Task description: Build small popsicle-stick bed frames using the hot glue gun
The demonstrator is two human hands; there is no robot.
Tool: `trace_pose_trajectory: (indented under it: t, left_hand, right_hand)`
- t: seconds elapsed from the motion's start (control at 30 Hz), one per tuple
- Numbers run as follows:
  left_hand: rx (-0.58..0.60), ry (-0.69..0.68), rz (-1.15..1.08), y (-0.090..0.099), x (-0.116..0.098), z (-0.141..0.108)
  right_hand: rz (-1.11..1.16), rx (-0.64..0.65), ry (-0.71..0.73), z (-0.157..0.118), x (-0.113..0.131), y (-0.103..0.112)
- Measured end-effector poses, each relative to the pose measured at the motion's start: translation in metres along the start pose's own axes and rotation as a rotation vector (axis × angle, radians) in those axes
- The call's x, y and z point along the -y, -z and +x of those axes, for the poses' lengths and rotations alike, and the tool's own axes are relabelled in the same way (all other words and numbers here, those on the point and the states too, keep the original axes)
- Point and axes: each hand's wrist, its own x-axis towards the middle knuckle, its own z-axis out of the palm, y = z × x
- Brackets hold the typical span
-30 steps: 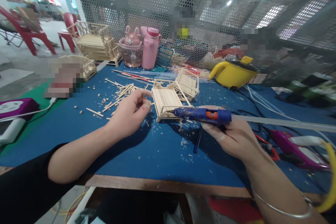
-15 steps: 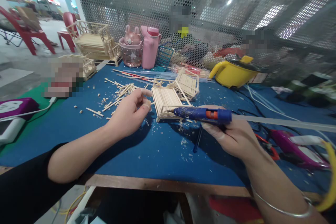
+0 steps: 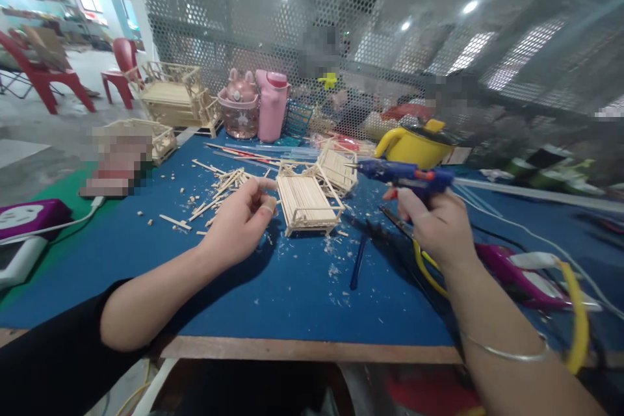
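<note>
My right hand [image 3: 433,221] grips a blue hot glue gun [image 3: 404,174], raised above the mat with its nozzle to the left and a clear glue stick [image 3: 507,191] out of its back. My left hand [image 3: 244,216] is closed, its fingers curled towards the thumb; what they pinch, if anything, is too small to make out. Just right of these fingers stands a small bed-like model of wooden sticks [image 3: 308,198]. Behind it leans a second stick model [image 3: 337,169]. Loose wooden sticks [image 3: 225,188] lie in a pile beyond my left hand.
A blue pen-like tool [image 3: 359,263] lies on the blue mat [image 3: 292,302]. At the back stand a pink bottle [image 3: 272,107], a pink basket [image 3: 238,114] and a yellow pot [image 3: 414,145]. Larger stick models [image 3: 170,97] sit back left. Cables and a purple device [image 3: 517,273] lie right.
My right hand has lifted the glue gun up and to the right, away from the front rail of the stick model. My left hand stays close beside the model.
</note>
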Motion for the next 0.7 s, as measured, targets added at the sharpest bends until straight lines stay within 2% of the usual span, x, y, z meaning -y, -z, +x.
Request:
trace_pose_trajectory:
  t: [0.1,0.27,0.47,0.6,0.67,0.7]
  left_hand:
    - [0.023,-0.018,-0.003,-0.001,0.002,0.000]
    - [0.030,-0.023,0.003,0.000,0.000,0.001]
    - [0.103,-0.082,-0.011,0.000,-0.005,-0.002]
    - [0.155,-0.093,-0.020,0.000,-0.007,-0.005]
    - [0.155,-0.097,-0.028,-0.001,-0.008,-0.006]
    - [0.156,-0.098,-0.039,-0.002,-0.008,-0.008]
  right_hand:
    - [-0.278,0.059,-0.081,0.030,-0.002,-0.004]
    - [-0.681,0.331,-0.097,0.065,0.014,-0.023]
    - [-0.689,0.419,0.002,0.081,0.026,-0.054]
    - [-0.669,0.370,0.019,0.080,0.031,-0.052]
    - [-0.620,0.191,0.081,0.068,0.043,-0.044]
    - [-0.553,0.053,0.162,0.058,0.051,-0.039]
